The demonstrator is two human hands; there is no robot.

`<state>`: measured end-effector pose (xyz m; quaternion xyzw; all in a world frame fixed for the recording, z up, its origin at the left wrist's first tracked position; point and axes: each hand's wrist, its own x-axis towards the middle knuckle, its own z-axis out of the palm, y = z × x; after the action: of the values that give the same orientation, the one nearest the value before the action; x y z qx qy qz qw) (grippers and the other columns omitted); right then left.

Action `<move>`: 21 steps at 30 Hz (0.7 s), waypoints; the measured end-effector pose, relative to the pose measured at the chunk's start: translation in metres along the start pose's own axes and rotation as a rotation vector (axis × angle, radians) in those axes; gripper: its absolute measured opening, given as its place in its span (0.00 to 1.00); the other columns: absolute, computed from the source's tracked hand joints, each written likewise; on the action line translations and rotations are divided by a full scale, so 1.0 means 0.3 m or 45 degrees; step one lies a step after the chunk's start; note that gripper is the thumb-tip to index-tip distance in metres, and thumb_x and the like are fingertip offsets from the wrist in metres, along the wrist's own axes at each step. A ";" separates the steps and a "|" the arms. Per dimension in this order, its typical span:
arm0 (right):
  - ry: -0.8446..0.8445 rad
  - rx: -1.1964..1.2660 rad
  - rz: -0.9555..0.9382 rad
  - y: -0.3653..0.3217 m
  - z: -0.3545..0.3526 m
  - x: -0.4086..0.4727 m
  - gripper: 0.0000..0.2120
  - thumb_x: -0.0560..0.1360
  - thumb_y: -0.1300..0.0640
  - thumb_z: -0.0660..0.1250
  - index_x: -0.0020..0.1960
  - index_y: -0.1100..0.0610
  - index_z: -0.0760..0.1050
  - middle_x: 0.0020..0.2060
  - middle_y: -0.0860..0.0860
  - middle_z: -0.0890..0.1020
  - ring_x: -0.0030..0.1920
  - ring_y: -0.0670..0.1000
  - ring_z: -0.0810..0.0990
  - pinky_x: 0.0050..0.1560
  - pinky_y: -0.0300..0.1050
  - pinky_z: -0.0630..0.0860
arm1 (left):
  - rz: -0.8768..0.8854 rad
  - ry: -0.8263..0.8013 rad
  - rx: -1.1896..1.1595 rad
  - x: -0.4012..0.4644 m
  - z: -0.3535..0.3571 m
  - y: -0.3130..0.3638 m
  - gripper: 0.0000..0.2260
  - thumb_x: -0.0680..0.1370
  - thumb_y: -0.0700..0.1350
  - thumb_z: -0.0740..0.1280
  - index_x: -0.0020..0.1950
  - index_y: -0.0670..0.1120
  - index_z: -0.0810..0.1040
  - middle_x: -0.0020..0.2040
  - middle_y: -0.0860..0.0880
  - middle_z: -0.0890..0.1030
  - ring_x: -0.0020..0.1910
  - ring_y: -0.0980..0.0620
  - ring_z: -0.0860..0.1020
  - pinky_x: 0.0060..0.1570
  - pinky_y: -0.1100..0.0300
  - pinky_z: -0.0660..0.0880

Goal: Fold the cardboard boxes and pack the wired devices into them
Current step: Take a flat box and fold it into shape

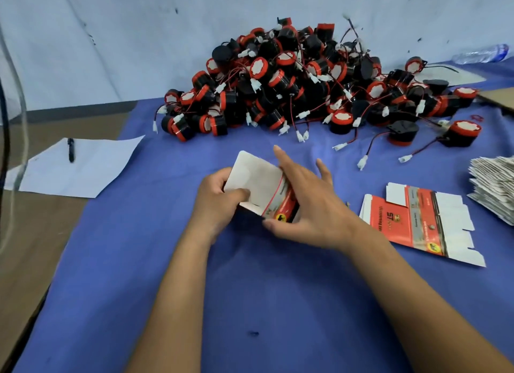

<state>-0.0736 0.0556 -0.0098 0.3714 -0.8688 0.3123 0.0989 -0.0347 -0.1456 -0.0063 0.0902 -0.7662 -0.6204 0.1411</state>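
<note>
Box [267,191], mid-table on blue cloth [250,289], is gripped by left hand [219,203] w/ thumb on white flap, steadied by right hand [303,214] w/ loosely spread fingers; flap should be creased squarely before tucking, pile of wired devices [306,80] left till then.

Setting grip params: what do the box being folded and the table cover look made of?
Box: thin printed card, apparently glossy red outside and plain white inside; its flaps bend along creases. Table cover: matte blue cloth, probably woven; soft wrinkles, no shine.

We record two bare forearms, left hand [219,197] and right hand [308,208]: no sleeves, gloves or jewellery.
</note>
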 end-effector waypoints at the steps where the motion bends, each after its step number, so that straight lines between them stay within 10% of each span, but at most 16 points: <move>1: 0.024 0.120 0.040 0.003 -0.007 0.000 0.54 0.67 0.32 0.69 0.83 0.45 0.46 0.63 0.36 0.74 0.68 0.35 0.69 0.80 0.59 0.53 | 0.024 0.021 -0.068 0.000 0.000 -0.001 0.09 0.68 0.41 0.68 0.46 0.48 0.85 0.44 0.43 0.86 0.43 0.43 0.84 0.39 0.45 0.82; 4: 0.127 0.669 0.245 0.000 -0.018 0.008 0.41 0.68 0.37 0.73 0.77 0.46 0.65 0.57 0.39 0.82 0.59 0.39 0.80 0.63 0.44 0.75 | 0.068 0.050 -0.394 -0.005 0.004 0.010 0.05 0.76 0.50 0.70 0.46 0.54 0.86 0.47 0.49 0.87 0.47 0.50 0.86 0.39 0.53 0.83; 6: 0.260 1.154 0.459 -0.008 -0.032 0.017 0.30 0.68 0.38 0.72 0.65 0.53 0.77 0.52 0.49 0.86 0.54 0.52 0.85 0.55 0.52 0.79 | 0.159 -0.056 -0.429 -0.009 0.007 0.011 0.11 0.76 0.56 0.70 0.57 0.58 0.85 0.62 0.52 0.84 0.62 0.51 0.82 0.51 0.49 0.83; 9: 0.095 1.680 0.761 -0.007 -0.056 0.011 0.25 0.74 0.39 0.68 0.61 0.56 0.82 0.55 0.63 0.85 0.57 0.65 0.84 0.57 0.66 0.81 | 0.238 -0.469 -0.205 -0.028 0.014 0.007 0.39 0.70 0.53 0.78 0.78 0.66 0.66 0.80 0.63 0.65 0.79 0.59 0.63 0.71 0.46 0.72; 13: -0.132 1.754 0.797 0.000 -0.063 -0.009 0.17 0.78 0.39 0.66 0.54 0.48 0.86 0.51 0.55 0.87 0.50 0.55 0.87 0.44 0.49 0.83 | 0.222 -0.595 -0.026 -0.053 0.063 0.019 0.62 0.62 0.48 0.86 0.82 0.69 0.46 0.80 0.72 0.54 0.79 0.69 0.54 0.79 0.45 0.61; 16: -0.210 1.776 0.832 -0.008 -0.065 -0.011 0.15 0.77 0.38 0.67 0.51 0.46 0.87 0.50 0.53 0.87 0.48 0.53 0.87 0.43 0.47 0.83 | 0.277 -0.517 0.002 -0.052 0.081 0.012 0.66 0.61 0.47 0.86 0.82 0.68 0.42 0.74 0.80 0.57 0.74 0.74 0.61 0.71 0.65 0.69; 21: -0.378 1.780 0.742 -0.014 -0.041 -0.004 0.29 0.77 0.32 0.65 0.66 0.52 0.81 0.63 0.58 0.83 0.62 0.61 0.83 0.63 0.62 0.79 | 0.407 -0.316 -0.072 -0.049 0.098 0.008 0.52 0.66 0.34 0.78 0.82 0.60 0.57 0.69 0.64 0.75 0.64 0.60 0.79 0.55 0.65 0.79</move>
<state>-0.0705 0.0619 0.0013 0.1420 -0.5366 0.7488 -0.3623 -0.0304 -0.1133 -0.0110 -0.1137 -0.7644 -0.6179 0.1448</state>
